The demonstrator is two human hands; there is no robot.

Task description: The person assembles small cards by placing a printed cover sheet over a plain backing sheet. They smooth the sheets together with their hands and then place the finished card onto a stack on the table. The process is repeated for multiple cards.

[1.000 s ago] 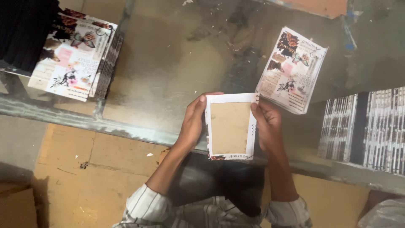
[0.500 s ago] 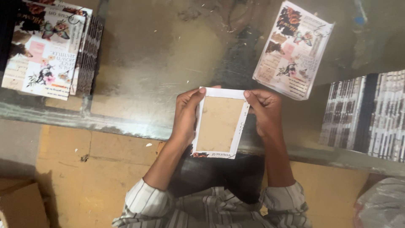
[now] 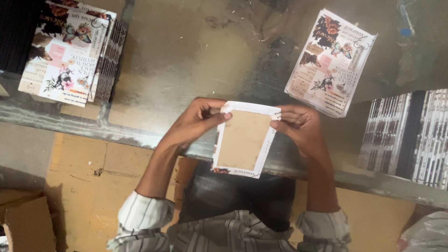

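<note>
Brown cardboard panel with folded white printed paper border, tilted since a second ago; left hand and right hand now pinching top corners, fingers closed on edge.

A worn glass-topped table with a metal edge stands above a yellowish floor in dim light.

Card in my hands: matt brown board face, white paper edging folded over it. Table: glossy glass top, scuffed and dusty. Printed covers: smooth paper, slight sheen. My sleeves: striped woven cloth. Box: matt cardboard.
</note>
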